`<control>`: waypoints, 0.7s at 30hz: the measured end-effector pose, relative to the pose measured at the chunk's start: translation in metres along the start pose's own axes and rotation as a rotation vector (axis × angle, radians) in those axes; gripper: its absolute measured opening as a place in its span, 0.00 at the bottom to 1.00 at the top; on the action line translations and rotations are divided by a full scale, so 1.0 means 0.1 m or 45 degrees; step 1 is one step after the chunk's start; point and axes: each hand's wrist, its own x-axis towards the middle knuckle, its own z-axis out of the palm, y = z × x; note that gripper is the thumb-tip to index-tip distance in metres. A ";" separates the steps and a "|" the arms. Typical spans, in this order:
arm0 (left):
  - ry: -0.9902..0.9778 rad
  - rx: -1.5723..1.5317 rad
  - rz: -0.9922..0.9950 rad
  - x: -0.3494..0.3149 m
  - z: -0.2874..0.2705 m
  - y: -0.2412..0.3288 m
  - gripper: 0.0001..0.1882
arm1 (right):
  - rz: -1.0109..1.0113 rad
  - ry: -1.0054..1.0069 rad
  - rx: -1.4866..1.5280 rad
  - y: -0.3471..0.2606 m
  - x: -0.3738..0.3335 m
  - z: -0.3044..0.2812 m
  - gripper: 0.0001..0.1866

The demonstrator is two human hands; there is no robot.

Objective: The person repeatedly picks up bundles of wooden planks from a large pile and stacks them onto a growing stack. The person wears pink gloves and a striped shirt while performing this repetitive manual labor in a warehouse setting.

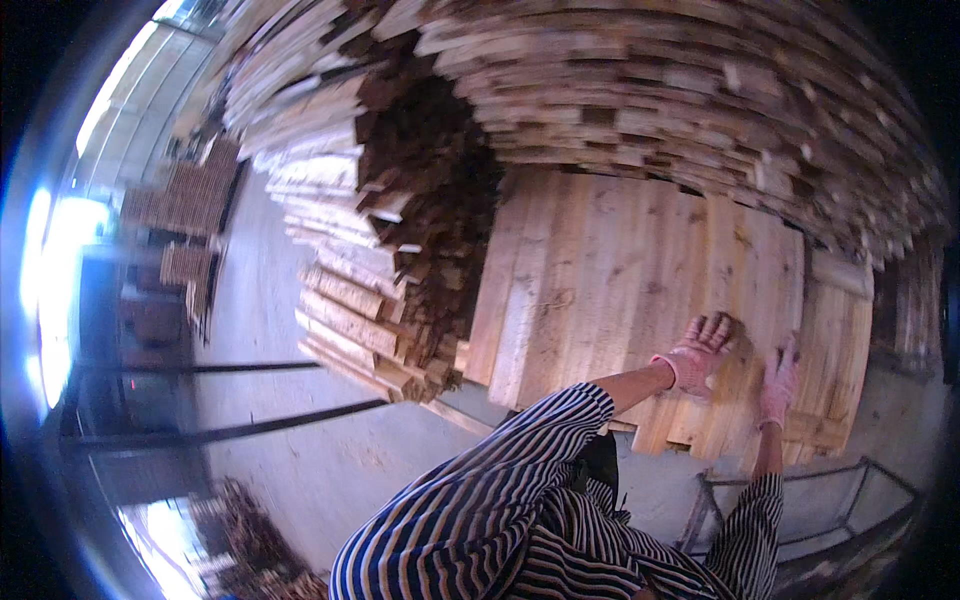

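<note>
A flat layer of pale wooden boards [600, 270] lies side by side in front of me, their near ends uneven. On top of them rests my left hand [698, 356], in a pink glove that leaves the fingertips bare, its fingers spread and holding nothing. My right hand [778, 385], gloved in pink too, is close by on the right, over the boards near their front ends. Seen almost edge-on, it has its fingers stretched out straight and slightly blurred, with nothing visible in them.
Behind the boards rises a tall stack of rough planks [640, 90]. Another plank pile [340, 290] stands to the left, dark between them. A metal frame [850, 510] is at lower right. Dark bars [300, 418] cross the concrete floor [270, 300]; brown stacks [180, 200] stand far left.
</note>
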 end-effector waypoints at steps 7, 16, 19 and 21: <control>1.359 -0.455 -0.589 -1.80 -0.18 -1.11 0.52 | -0.060 0.061 -0.216 0.31 0.12 0.00 0.32; 1.708 -1.203 -2.947 -4.99 1.06 -3.34 0.59 | -0.374 -0.034 -0.443 -1.86 -0.36 0.66 0.35; 1.991 -1.636 -2.862 -5.33 1.35 -3.70 0.56 | -0.637 -0.418 -0.240 -3.30 -0.98 0.94 0.36; 1.849 -1.605 -2.957 -5.21 1.21 -3.72 0.54 | -0.826 -0.620 -0.080 -3.88 -1.30 1.32 0.37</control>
